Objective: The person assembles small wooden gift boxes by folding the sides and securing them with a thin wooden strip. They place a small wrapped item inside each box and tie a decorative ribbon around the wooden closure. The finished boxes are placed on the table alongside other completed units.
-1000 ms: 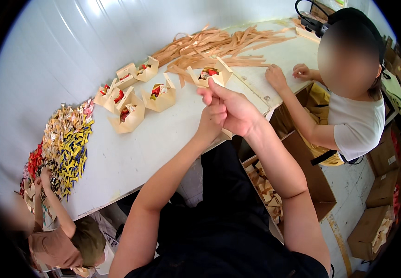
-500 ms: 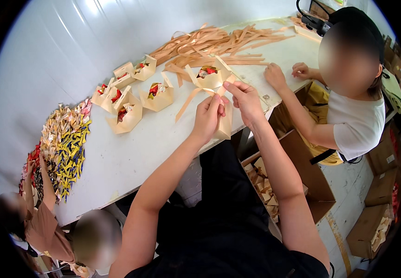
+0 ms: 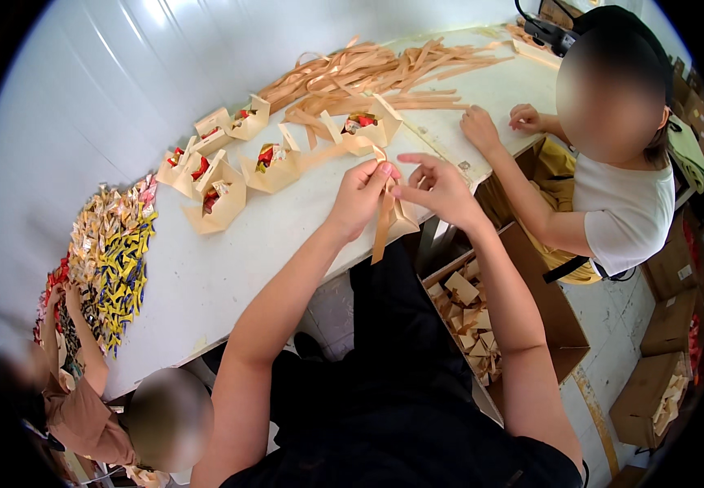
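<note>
My left hand [image 3: 360, 193] pinches a peach satin ribbon [image 3: 382, 232] at the top of a small cream paper box [image 3: 402, 220] near the table's front edge. One end of the ribbon hangs down over the box, while another stretches leftward above the table. Just right of the pinch, my right hand [image 3: 440, 192] has its index finger stretched out and its fingers apart, with the thumb close to the ribbon. Much of the box is hidden behind my hands. Beyond them stands an open cream box [image 3: 380, 134] with wrapped sweets inside.
Several more open boxes [image 3: 271, 171] with sweets stand left of centre. Loose ribbons [image 3: 352, 71] lie along the back. A heap of wrapped sweets [image 3: 116, 252] covers the left end, where co-workers reach in. Another person sits at right, above a carton [image 3: 543, 305] of small boxes.
My right hand has let go of the ribbon and opened, moving slightly right. The ribbon end now hangs down in front of the box. My left hand keeps its pinch.
</note>
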The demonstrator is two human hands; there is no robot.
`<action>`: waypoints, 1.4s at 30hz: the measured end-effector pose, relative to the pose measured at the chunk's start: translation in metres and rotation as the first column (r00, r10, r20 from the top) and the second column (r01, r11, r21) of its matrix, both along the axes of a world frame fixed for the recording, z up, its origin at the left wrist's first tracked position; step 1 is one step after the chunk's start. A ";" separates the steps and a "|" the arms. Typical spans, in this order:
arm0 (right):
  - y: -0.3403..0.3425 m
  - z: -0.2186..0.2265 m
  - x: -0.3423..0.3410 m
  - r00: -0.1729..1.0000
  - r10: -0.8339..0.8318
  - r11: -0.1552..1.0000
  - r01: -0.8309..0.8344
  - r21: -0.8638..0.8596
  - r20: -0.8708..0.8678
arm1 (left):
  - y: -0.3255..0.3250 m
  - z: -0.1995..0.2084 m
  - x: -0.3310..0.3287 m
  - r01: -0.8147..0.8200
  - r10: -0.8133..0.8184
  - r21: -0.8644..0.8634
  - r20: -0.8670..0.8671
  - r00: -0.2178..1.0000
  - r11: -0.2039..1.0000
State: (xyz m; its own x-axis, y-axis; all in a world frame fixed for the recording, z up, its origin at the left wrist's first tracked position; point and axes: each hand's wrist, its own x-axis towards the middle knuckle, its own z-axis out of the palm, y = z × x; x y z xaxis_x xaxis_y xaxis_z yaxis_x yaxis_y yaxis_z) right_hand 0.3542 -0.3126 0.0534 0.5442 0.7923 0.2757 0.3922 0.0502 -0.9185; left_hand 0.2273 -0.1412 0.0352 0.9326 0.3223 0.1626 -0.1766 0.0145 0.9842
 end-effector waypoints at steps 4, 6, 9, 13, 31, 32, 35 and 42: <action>0.018 -0.012 0.003 0.999 0.033 0.999 -0.032 -0.019 0.038 | -0.010 0.004 -0.002 -0.045 0.046 -0.025 0.047 0.998 0.999; 0.023 -0.017 0.001 0.999 -0.014 1.000 0.013 0.009 0.031 | -0.015 0.004 -0.002 -0.061 0.065 -0.116 0.033 0.997 0.991; 0.033 -0.038 -0.001 0.996 -0.055 0.990 0.063 0.122 -0.071 | -0.008 0.000 -0.003 -0.109 0.105 0.126 0.037 0.994 0.986; 0.042 -0.048 -0.006 0.988 -0.121 0.977 0.136 0.164 -0.097 | -0.008 -0.013 -0.007 -0.061 0.085 -0.133 0.178 0.980 0.989; 0.027 -0.017 -0.003 0.704 0.239 0.965 -0.093 0.246 -0.668 | -0.035 -0.010 -0.010 -0.077 0.212 -0.503 0.217 0.953 0.861; 0.027 -0.026 0.004 0.717 0.251 0.964 -0.122 0.238 -0.651 | -0.037 -0.009 -0.009 -0.064 0.203 -0.518 0.216 0.955 0.853; 0.032 -0.038 0.007 0.575 0.355 0.912 -0.039 0.409 -0.737 | -0.034 -0.012 -0.003 -0.104 0.245 -0.506 0.220 0.944 0.856; 0.041 -0.045 -0.033 0.434 0.299 0.782 0.399 0.479 -0.850 | -0.038 -0.037 0.010 -0.208 0.506 -0.781 0.157 0.848 0.589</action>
